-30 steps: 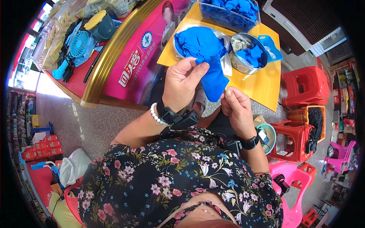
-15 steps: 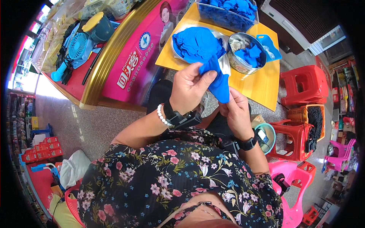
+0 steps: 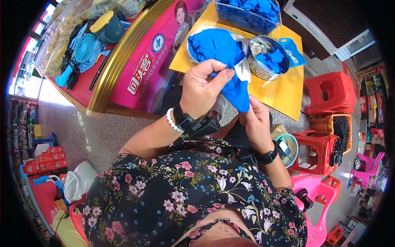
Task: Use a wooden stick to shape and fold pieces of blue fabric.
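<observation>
A piece of thin blue cloth or paper (image 3: pixel 238 94) is stretched between my two hands over the near edge of a yellow table (image 3: pixel 284 99). My left hand (image 3: pixel 201 88) pinches its upper edge between thumb and forefinger. Below and to the right, my right hand (image 3: pixel 257 123) is closed on its lower end. Just beyond the left hand lies a heap of similar blue pieces (image 3: pixel 214 45) on white wrapping. A round tin (image 3: pixel 263 75) beside it holds more blue pieces and some whitish ones.
A clear plastic tub (image 3: pixel 242 24) full of blue pieces stands at the table's far side. A small blue basket (image 3: pixel 297 59) is right of the tin. Left is a gold-edged counter (image 3: pixel 108 78). Red stools (image 3: pixel 329 94) and a pink chair (image 3: pixel 314 214) stand at right.
My left hand has shifted slightly left and its thumb and forefinger have moved up the blue piece. More of the piece shows spread between the hands. The right hand stays nearly in place.
</observation>
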### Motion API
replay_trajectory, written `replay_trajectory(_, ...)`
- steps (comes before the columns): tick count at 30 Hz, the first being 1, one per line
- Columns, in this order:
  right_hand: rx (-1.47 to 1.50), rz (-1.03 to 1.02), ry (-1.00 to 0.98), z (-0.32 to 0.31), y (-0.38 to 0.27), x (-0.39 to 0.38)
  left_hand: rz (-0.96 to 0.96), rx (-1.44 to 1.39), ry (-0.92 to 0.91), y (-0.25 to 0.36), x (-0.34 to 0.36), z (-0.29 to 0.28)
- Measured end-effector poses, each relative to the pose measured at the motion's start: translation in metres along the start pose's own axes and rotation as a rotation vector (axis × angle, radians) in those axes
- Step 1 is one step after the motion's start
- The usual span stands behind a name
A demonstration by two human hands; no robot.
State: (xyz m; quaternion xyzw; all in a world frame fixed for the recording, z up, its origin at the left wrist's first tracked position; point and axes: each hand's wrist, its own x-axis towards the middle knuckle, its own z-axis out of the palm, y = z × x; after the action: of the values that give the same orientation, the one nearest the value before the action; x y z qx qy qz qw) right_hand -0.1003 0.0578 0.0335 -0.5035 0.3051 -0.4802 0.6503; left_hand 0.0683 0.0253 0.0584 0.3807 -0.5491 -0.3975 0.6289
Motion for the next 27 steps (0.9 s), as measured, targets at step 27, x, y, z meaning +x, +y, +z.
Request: replay_trajectory(27,-0.478,-0.153,0.054,-0.008,-0.002,0.004,0.065,0.145,0.017,-0.010,-0.009,-0.003)
